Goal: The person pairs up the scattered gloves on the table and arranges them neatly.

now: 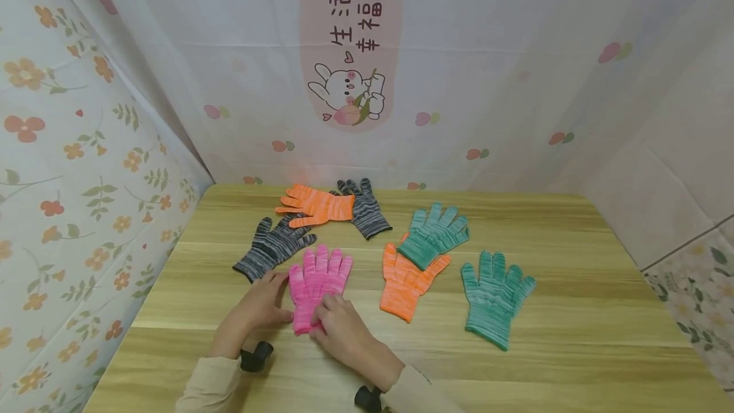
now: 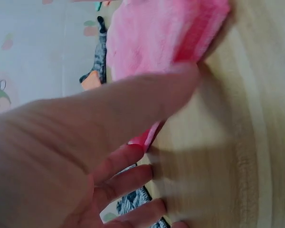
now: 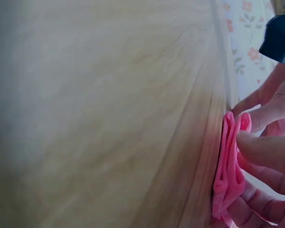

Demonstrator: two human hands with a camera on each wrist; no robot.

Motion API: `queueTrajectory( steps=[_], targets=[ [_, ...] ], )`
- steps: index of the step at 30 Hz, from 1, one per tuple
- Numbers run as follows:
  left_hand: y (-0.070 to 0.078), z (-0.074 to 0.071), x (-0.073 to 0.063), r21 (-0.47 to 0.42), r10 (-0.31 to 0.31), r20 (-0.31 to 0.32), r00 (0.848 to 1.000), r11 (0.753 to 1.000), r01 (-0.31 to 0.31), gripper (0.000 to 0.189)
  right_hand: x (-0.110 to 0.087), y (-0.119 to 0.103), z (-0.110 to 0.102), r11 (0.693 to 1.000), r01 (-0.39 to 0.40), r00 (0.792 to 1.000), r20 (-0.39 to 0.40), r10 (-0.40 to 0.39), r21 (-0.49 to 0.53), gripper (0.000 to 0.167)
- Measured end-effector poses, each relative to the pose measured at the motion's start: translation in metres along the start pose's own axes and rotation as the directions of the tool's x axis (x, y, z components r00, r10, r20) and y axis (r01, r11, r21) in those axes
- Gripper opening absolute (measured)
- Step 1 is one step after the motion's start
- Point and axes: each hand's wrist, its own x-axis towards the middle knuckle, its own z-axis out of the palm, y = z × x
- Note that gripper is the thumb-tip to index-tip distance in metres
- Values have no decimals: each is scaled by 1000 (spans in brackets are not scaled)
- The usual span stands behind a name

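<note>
A pink knit glove [image 1: 318, 276] lies on the table, fingers pointing away and cuff toward me. My left hand [image 1: 262, 303] is at its left side; in the left wrist view the thumb [image 2: 152, 92] stretches across the cuff, and the other fingers are spread loosely at the edge. My right hand [image 1: 344, 330] pinches the right part of the cuff. Up close in the right wrist view, the cuff [image 3: 232, 166] shows several pink layers with a gap between them, thumb against the upper layer.
A dark grey glove [image 1: 274, 247] lies just beyond my left hand. Behind, an orange glove [image 1: 321, 204] overlaps another grey glove [image 1: 369, 214]. To the right, a green glove [image 1: 434, 234] lies over an orange one [image 1: 401, 292], with another green glove [image 1: 496, 298] beside them. Patterned cloth [image 1: 504, 81] surrounds the table.
</note>
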Motion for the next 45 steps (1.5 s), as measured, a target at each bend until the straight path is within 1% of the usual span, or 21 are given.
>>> queueTrajectory(
  steps=[4, 6, 8, 10, 11, 13, 16, 18, 20, 21, 24, 27, 29, 31, 34, 35, 37, 39, 41, 43, 45],
  targets=[
    [-3, -2, 1, -39, 32, -12, 999, 999, -33, 63, 0, 2, 1, 1000, 19, 1000, 6, -19, -9, 6],
    [-1, -3, 0, -49, 35, -27, 999, 998, -37, 57, 1, 3, 1, 1000, 30, 1000, 8, -30, -3, 5],
    [2, -2, 0, -29, 28, -35, 999, 999, -29, 57, 2, 4, 0, 999, 42, 999, 22, -42, 2, 8],
    [6, 1, 1, -7, 6, -33, 999, 1000, -6, 65, 2, 5, -1, 998, 56, 997, 46, -57, 31, 10],
    [8, 2, 1, 7, -2, -32, 999, 1000, 2, 69, 3, 6, -2, 997, 60, 996, 58, -63, 57, 12],
    [12, 7, 2, 63, -5, -30, 1000, 998, 7, 75, 4, 8, -5, 993, 71, 995, 60, -76, 95, 13],
    [17, 14, 2, 153, 8, -39, 999, 988, -2, 76, 8, 14, -11, 990, 56, 998, 8, -57, 127, 14],
    [20, 17, 3, 221, 21, -44, 999, 975, -11, 74, 12, 19, -15, 995, 45, 999, -29, -43, 94, 15],
    [23, 19, 3, 269, 25, -48, 999, 963, -11, 73, 16, 25, -18, 999, 21, 1000, -24, -20, 36, 20],
    [24, 20, 4, 276, 22, -47, 999, 961, -8, 73, 18, 28, -19, 1000, 11, 1000, -4, -11, 6, 24],
    [25, 20, 5, 277, 5, -49, 999, 961, 9, 76, 22, 38, -20, 998, -15, 996, 92, 21, -64, 35],
    [27, 19, 5, 250, -14, -48, 999, 968, 25, 80, 23, 44, -21, 997, -46, 985, 163, 56, -65, 42],
    [27, 18, 5, 236, -23, -44, 999, 971, 32, 84, 24, 47, -21, 997, -58, 980, 186, 66, -47, 44],
    [28, 16, 5, 218, -26, -41, 999, 975, 35, 87, 24, 48, -22, 998, -63, 979, 191, 66, -22, 45],
    [30, 15, 5, 189, -35, -55, 998, 981, 45, 86, 25, 47, -22, 998, -67, 979, 193, 62, 17, 45],
    [32, 15, 6, 191, -29, -63, 998, 981, 41, 84, 26, 46, -23, 997, -68, 979, 193, 61, 30, 44],
    [36, 15, 6, 198, 11, -71, 997, 980, 3, 79, 26, 46, -23, 996, -70, 979, 193, 60, 48, 44],
    [41, 16, 6, 225, 77, -66, 995, 972, -60, 74, 27, 45, -24, 995, -78, 979, 195, 64, 62, 44],
    [45, 18, 6, 234, 129, -42, 991, 965, -116, 72, 28, 46, -24, 994, -85, 978, 196, 71, 66, 44],
    [46, 22, 6, 233, 154, -14, 988, 961, -147, 73, 30, 47, -23, 993, -97, 977, 196, 81, 70, 44],
    [45, 26, 7, 221, 149, 6, 989, 964, -147, 76, 31, 48, -23, 991, -109, 976, 200, 91, 80, 45]
  ],
)
